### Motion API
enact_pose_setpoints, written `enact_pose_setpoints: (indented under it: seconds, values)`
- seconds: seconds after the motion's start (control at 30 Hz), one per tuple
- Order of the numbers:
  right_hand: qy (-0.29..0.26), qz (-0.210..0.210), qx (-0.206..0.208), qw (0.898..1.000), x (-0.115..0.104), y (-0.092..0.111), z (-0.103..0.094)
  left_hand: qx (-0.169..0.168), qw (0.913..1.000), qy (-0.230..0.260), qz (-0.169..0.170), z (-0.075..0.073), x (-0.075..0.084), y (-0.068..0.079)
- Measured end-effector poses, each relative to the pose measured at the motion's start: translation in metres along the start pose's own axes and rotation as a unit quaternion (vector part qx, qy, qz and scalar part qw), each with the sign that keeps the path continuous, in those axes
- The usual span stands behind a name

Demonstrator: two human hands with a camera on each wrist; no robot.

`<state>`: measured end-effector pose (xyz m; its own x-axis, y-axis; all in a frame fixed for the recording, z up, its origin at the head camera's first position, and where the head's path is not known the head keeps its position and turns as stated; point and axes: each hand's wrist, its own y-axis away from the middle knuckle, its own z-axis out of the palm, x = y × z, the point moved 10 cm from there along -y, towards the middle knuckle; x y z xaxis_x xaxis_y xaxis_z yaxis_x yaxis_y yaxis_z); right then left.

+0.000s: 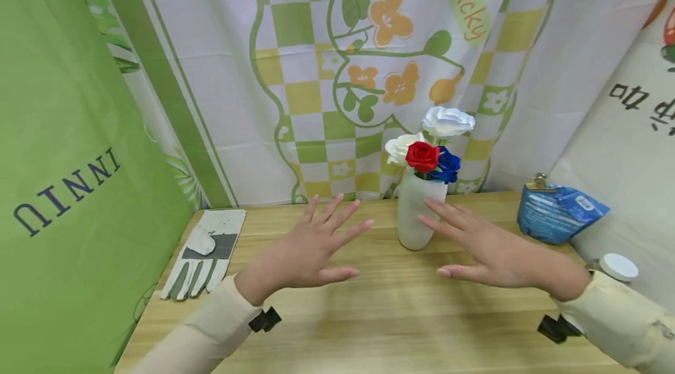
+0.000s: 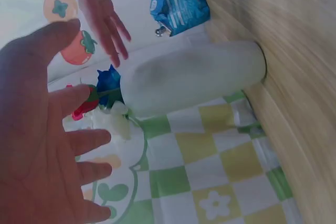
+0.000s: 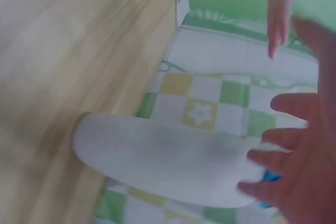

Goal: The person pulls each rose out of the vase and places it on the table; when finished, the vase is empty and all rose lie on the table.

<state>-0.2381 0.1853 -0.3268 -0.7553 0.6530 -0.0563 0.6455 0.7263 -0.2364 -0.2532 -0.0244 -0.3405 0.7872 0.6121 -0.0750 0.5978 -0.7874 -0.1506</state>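
Note:
A white vase stands upright toward the back of the wooden table, holding a red rose, a blue rose and white roses. My left hand is held to the left of the vase, fingers spread and straight, with nothing in it. On the other side, my right hand reaches in with extended fingers; its fingertips overlap the vase's right side in the head view. The right wrist view shows those fingers near the top of the vase. Both palms face inward.
A grey-and-white work glove lies at the table's left edge. At the back right sits a blue bag closed with a gold clip. A white-lidded jar stands beyond my right wrist. Patterned curtains hang behind the table.

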Motion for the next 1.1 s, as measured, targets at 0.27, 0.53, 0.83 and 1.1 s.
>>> enact_pose_setpoints:
  seconds: [0.27, 0.53, 0.83, 1.1]
  values:
    - [-0.071, 0.064, 0.308, 0.947, 0.031, 0.021, -0.017, 0.13, 0.9907, 0.034, -0.019, -0.015, -0.003, -0.018]
    - [-0.232, 0.183, 0.402, 0.867, 0.088, 0.03, -0.007, 0.236, 0.957, 0.164, -0.038, -0.029, -0.013, -0.056]
    - [-0.321, 0.246, 0.34, 0.849, 0.114, 0.011, 0.017, 0.298, 0.8993, 0.313, -0.066, -0.046, -0.012, -0.106]
    - [-0.383, 0.292, 0.267, 0.835, 0.135, -0.001, 0.042, 0.293, 0.8908, 0.337, -0.083, -0.04, -0.016, -0.139]
